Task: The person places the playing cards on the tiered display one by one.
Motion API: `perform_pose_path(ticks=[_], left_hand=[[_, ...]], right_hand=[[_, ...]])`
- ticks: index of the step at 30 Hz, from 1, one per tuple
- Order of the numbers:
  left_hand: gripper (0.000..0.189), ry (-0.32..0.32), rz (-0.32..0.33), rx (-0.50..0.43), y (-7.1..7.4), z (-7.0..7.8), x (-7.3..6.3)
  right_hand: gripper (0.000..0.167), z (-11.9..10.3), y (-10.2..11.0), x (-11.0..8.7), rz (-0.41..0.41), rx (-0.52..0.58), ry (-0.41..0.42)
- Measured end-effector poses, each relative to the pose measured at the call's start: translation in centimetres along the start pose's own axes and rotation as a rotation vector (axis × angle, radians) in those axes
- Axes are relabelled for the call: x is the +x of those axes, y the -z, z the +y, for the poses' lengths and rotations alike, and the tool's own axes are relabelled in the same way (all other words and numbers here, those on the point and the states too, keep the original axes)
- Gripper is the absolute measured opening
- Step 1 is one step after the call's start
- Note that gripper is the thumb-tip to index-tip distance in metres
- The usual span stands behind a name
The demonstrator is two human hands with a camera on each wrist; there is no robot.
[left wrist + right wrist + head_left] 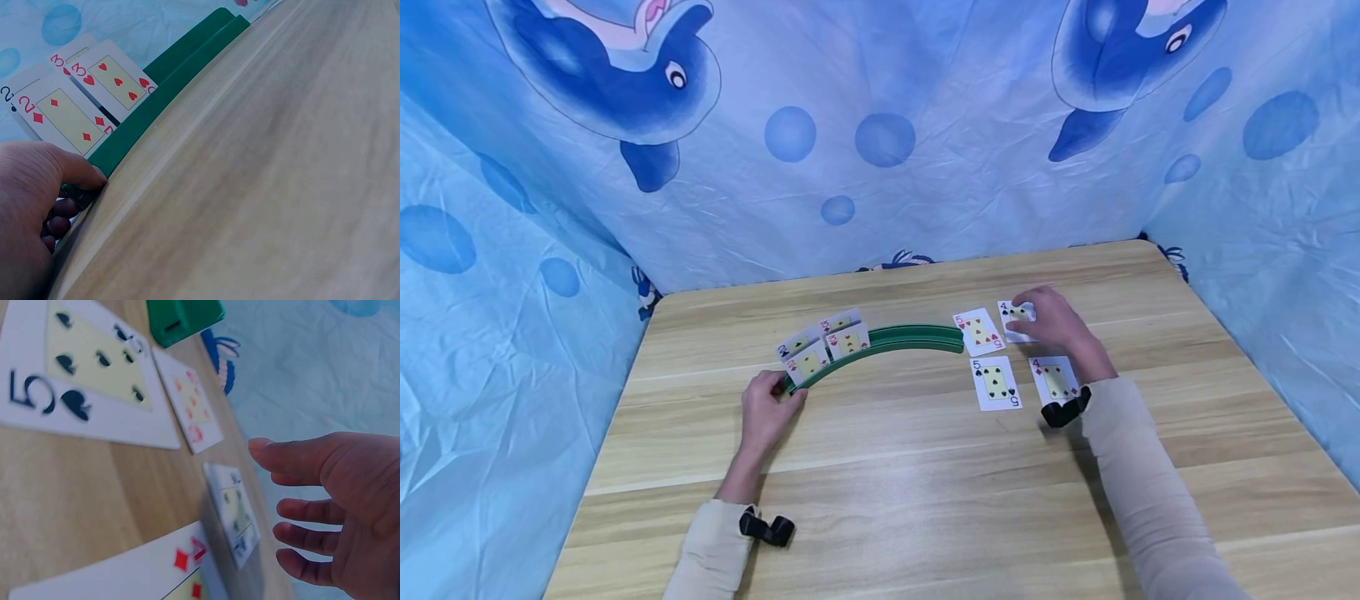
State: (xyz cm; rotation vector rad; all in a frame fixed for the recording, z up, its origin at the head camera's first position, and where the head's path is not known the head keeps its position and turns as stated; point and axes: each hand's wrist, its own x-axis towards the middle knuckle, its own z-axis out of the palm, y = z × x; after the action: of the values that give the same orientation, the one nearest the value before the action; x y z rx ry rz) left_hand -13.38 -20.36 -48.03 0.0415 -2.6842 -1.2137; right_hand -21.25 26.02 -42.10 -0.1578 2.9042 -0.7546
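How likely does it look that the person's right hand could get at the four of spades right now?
Very likely, yes: the right hand, open and seemingly holding nothing, is right by the four of spades, and no other card lies on top to block it.

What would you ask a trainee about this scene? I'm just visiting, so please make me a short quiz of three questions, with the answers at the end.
1. True or false: the left hand pinches the right end of the curved green card holder.
2. In the head view, which card is partly covered by the right hand?
3. How many cards can be seen standing in the holder?

Key:
1. False; it pinches the left end.
2. The 4 of spades.
3. Four: the 2 of diamonds and the 3 of hearts in front, with another 2 and another 3 behind them.
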Motion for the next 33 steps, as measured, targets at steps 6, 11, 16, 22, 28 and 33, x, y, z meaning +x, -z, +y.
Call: perform_pose_path(ticks=[6,11,16,22,28,33], left_hand=[[0.038,0.003,0.001,-0.004,0.0,0.0,0.0],[0.038,0.001,0.004,0.002,0.0,0.0,-0.1],[0.037,0.005,-0.001,0.003,0.0,0.1,-0.1],[0.037,-0.001,0.01,0.005,0.0,0.0,-0.1],[0.038,0.013,0.003,0.002,0.0,0.0,-0.1],[0.039,0.027,-0.019,-0.001,0.1,0.1,-0.1]], right_hand=[[0.051,0.7,-0.7,0.1,-0.038,0.005,-0.013],[0.054,0.9,-0.8,0.2,-0.058,-0.015,-0.018],[0.059,1.1,-0.7,0.3,-0.103,-0.052,-0.021],[0.061,1.0,-0.6,0.6,-0.126,-0.059,-0.058],[0.06,0.5,-0.5,1.0,-0.138,-0.065,-0.1],[0.061,0.1,-0.2,1.4,-0.154,-0.077,-0.132]])
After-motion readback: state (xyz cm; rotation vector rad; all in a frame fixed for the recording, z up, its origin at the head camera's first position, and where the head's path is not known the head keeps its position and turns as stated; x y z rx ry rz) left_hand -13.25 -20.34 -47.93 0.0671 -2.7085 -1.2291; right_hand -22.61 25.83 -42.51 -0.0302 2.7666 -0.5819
